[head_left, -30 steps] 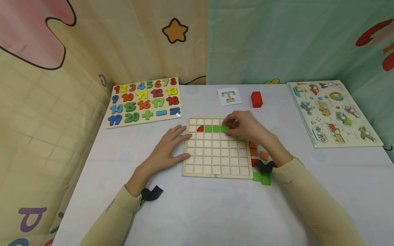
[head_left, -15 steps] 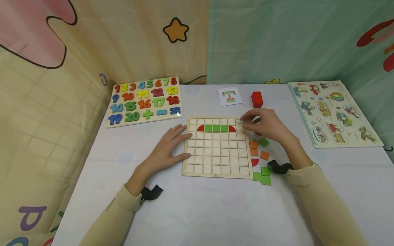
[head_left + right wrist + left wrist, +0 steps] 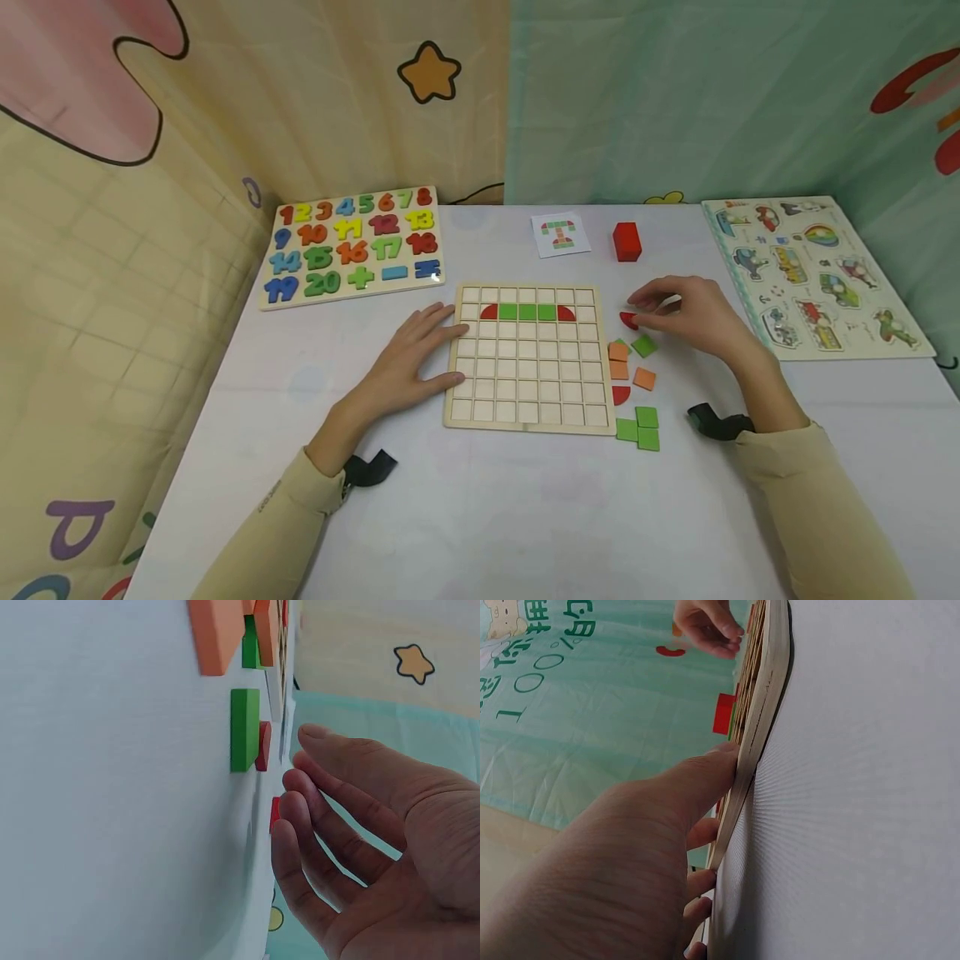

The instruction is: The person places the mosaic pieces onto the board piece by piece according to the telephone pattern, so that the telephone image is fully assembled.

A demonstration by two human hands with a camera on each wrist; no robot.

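Red curved pc (image 3: 627, 320) R of grid board (image 3: 528, 371), nr R hand (image 3: 688, 312), fingers parted; L hand (image 3: 408, 358) spread, board's L edge.

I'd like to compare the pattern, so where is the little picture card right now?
In the head view, the picture card lies near the far edge of the table, beyond the grid board and left of the red block, touching neither.

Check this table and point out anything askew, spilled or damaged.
Nothing looks spilled or broken. Right of the square wooden grid board, a green square tile lies rotated and a separate orange square tile sits skewed; both look odd because the three nearer green square tiles lie nearly parallel to the board.
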